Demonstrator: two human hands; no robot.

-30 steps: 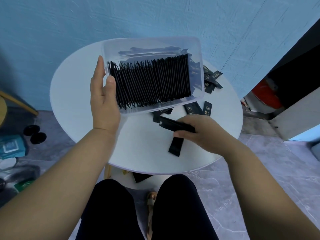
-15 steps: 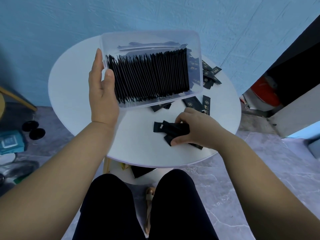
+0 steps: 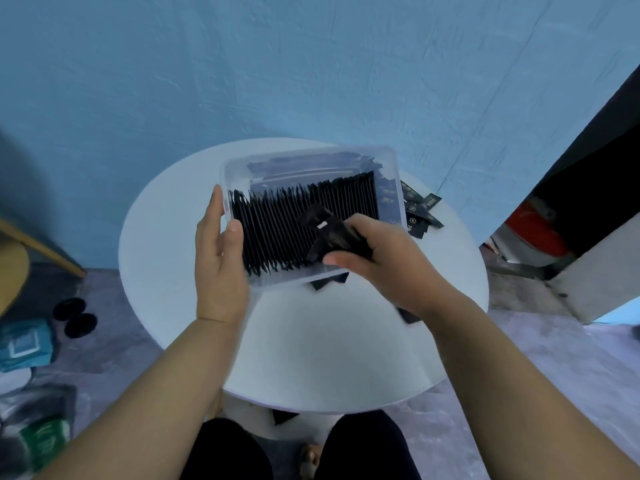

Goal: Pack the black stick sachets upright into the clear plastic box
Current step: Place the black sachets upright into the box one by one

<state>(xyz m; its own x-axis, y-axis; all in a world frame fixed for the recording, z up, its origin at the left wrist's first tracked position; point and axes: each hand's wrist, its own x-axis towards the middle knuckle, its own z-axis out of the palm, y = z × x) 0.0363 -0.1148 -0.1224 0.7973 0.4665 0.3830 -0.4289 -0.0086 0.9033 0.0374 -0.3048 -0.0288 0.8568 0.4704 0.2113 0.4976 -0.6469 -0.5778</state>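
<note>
Box (image 3: 235, 174) of clear plastic, held up over a round white table (image 3: 311, 341) and tipped so its open side faces the camera.

Contents: row of black sachets (image 3: 284, 233) standing on edge, packed side by side from the left wall almost to the right wall. Those at the left end lean a little. Dark shapes along the far wall may be more sachets or only a reflection; cannot tell.

Left hand (image 3: 218, 258): thumb hooked over the left rim on the inside, fingers laid straight along the outside, so the wall of the box is pinched between them.

Right hand (image 3: 381, 261): fingers curled round a bundle (image 3: 332, 233) of black sachets, thumb beneath. The bundle sits over the right half of the row, slanted, its free end pointing up and left. It is blurred, and the count is not readable.

Loose sachets (image 3: 420, 211) with pale print lie flat on the table just right of the box. Dark corners (image 3: 329, 281) show under the near edge of the box. One more sachet (image 3: 408, 315) lies below the right wrist.

Surroundings: blue wall (image 3: 311, 64) behind the table; on the floor at left a teal packet (image 3: 24, 344) and two black discs (image 3: 74, 317); knees (image 3: 363, 448) in black at the bottom edge.
</note>
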